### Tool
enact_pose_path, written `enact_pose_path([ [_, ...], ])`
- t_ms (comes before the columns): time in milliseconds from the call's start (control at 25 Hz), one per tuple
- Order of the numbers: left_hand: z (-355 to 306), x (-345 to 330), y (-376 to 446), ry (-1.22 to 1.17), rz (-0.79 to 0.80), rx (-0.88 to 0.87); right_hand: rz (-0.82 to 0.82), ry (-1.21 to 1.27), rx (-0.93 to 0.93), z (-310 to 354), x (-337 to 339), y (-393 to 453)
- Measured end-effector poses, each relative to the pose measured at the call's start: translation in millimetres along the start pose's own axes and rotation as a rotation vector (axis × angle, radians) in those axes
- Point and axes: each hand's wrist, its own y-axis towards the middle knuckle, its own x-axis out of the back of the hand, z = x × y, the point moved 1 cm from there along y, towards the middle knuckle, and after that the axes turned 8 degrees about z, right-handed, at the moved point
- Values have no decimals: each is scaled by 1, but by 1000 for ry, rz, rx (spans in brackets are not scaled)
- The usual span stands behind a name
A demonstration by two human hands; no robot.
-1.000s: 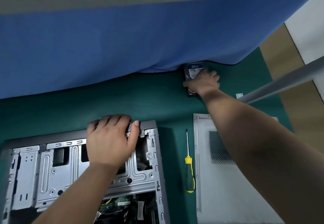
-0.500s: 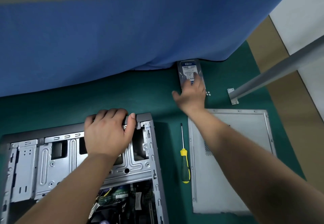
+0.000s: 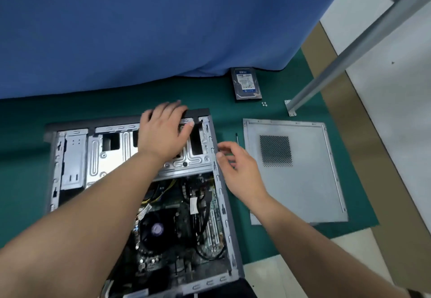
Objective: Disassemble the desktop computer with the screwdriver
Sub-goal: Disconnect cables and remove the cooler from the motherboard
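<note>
While both hands [image 3: 163, 132] [image 3: 240, 169] grip nothing, the computer case [image 3: 224, 204] lies open, motherboard exposed.

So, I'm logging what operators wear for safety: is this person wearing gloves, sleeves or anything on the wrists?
No gloves: the left hand and the right hand are both bare. Both forearms are bare too, with no sleeves in view. No watch, ring or band shows on either wrist or the fingers.

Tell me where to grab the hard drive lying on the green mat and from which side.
Grip the hard drive across its two long side edges, coming straight down from above. It lies flat, label up, with bare mat along both sides, while its far end sits against the blue cloth and small screws lie off its near right corner.
</note>
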Motion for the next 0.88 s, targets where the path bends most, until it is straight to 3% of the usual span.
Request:
enact_pose_path([
  [240,50,3,-94,-79,103,-33,145,-40,91,3,-12,-72],
  [400,90,3,-153,0,118,-11,257,-430,218,-1,-33,-92],
  [640,95,-3,-183,82,118,24,199,-627,191,29,-30,-47],
  [880,97,-7,-180,86,58,22,271,-868,291,46,-30,27],
])
